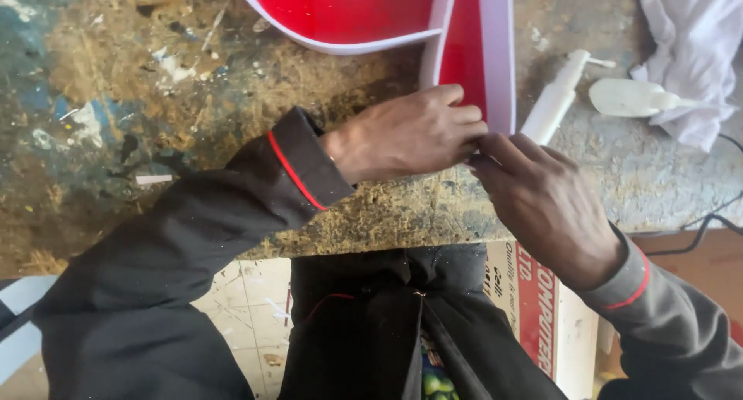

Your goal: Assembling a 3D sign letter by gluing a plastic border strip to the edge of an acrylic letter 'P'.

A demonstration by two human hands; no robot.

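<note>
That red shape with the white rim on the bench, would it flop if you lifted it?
The red shape probably stays fairly stiff: its white rim stands upright on edge. It looks hollow, so likely light. Both hands, left hand and right hand, pinch its end, suggesting the rim flexes slightly.

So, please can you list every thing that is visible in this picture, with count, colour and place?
sign letter: 1, red with white rim, top centre of the bench, both hands at its lower end
workbench: 1, brown, paint-stained, fills the upper half
pump bottle: 1, white, lying right of the letter
squeeze bottle: 1, white, lying by the cloth
cloth: 1, white, top right corner
cable: 1, black, right edge
box: 1, white and red, under the bench
left hand: 1, on the letter
right hand: 1, fingertips at the letter
</note>
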